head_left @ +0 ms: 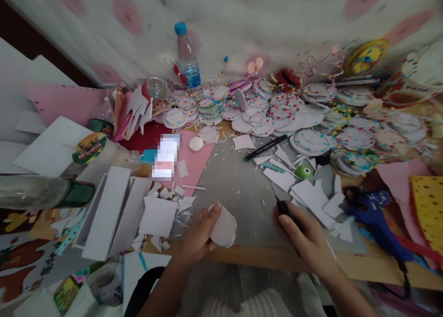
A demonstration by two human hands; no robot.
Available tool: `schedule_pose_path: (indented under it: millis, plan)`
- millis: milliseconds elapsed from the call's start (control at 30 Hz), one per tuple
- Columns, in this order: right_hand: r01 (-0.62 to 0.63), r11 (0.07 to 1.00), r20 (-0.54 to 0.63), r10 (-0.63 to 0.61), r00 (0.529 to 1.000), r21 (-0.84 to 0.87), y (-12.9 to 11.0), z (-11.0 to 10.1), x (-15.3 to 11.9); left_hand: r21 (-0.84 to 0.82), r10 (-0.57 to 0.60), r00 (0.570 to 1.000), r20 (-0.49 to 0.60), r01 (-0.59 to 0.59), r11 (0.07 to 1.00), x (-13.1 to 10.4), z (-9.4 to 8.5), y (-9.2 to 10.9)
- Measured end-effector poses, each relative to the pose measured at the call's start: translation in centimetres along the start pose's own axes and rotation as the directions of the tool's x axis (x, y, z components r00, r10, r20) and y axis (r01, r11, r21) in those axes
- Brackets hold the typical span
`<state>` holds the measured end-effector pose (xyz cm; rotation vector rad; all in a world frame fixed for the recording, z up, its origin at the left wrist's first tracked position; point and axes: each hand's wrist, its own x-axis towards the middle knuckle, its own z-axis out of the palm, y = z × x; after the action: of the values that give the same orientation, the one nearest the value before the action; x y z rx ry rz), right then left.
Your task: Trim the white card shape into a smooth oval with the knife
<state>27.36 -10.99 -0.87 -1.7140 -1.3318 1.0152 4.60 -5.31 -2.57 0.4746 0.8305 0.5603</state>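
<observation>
My left hand (199,236) holds a white round paper piece (224,227) by its left edge, just above the near edge of the table. My right hand (302,236) grips a small black tool (284,208), its thin tip pointing up and away from me. The two hands are a short way apart over the grey work mat (238,188). White paper scraps (311,194) lie just beyond my right hand.
Several decorated paper circles (263,114) cover the back of the table. A water bottle (188,56) stands at the back. A black pen (266,147), a blue glue gun (375,218), white card sheets (107,211) and pink paper (199,158) lie around.
</observation>
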Motion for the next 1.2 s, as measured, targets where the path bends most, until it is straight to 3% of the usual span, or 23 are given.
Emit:
schedule_pose_path:
  millis: [100, 167, 233, 333, 433, 567, 667, 733, 833, 933, 1033, 1200]
  plan:
    - [-0.190, 0.932, 0.212, 0.126, 0.969, 0.310, -1.4, 1.8, -0.1, 0.260, 0.016, 0.988, -0.152, 0.024, 0.965, 0.0, 0.5, 1.2]
    - [-0.291, 0.864, 0.320, 0.162, 0.933, 0.410, -2.1, 3.1, -0.1, 0.459, 0.017, 0.979, -0.202, 0.080, 0.885, 0.0, 1.2, 1.6]
    - [-0.359, 0.812, 0.367, 0.195, 0.910, 0.461, -2.5, 4.0, 0.0, 0.521, 0.031, 0.977, -0.212, 0.086, 0.849, 0.1, 1.9, 1.8]
    - [-0.391, 0.739, 0.285, 0.274, 0.919, 0.549, -2.5, 4.7, 0.1, 0.420, 0.087, 0.983, -0.164, -0.010, 0.908, 0.3, 2.6, 1.7]
    - [-0.331, 0.728, 0.137, 0.314, 0.939, 0.600, -2.4, 5.0, 0.2, 0.356, 0.078, 0.994, -0.072, -0.047, 0.933, 0.5, 3.3, 0.8]
    - [-0.240, 0.841, 0.090, 0.225, 0.970, 0.484, -2.7, 5.1, 0.2, 0.283, 0.083, 0.991, -0.109, -0.049, 0.958, 0.7, 4.3, -0.9]
    - [-0.065, 0.949, 0.079, 0.043, 0.996, 0.307, -2.7, 4.6, 0.0, 0.037, 0.129, 0.974, -0.187, -0.125, 0.992, 0.8, 5.0, -1.0]
    - [0.068, 0.990, 0.081, -0.078, 0.994, 0.124, -2.4, 3.9, -0.2, -0.136, 0.091, 0.990, -0.107, -0.105, 0.985, 0.8, 5.1, -0.3]
    - [0.221, 0.961, 0.108, -0.205, 0.973, -0.168, -1.9, 2.8, -0.6, -0.293, 0.011, 0.997, 0.076, 0.012, 0.956, 0.7, 4.8, 0.7]
    - [0.328, 0.883, 0.162, -0.289, 0.944, -0.337, -1.9, 2.4, -0.9, -0.368, -0.054, 0.992, 0.113, 0.092, 0.925, 0.6, 4.4, 1.0]
    - [0.385, 0.831, 0.190, -0.336, 0.923, -0.400, -2.2, 2.6, -0.9, -0.403, -0.097, 0.990, 0.102, 0.130, 0.906, 0.4, 4.4, 0.7]
    - [0.420, 0.807, 0.178, -0.380, 0.908, -0.416, -2.3, 2.6, -0.9, -0.429, -0.033, 0.976, 0.213, 0.124, 0.895, 0.1, 4.3, 0.3]
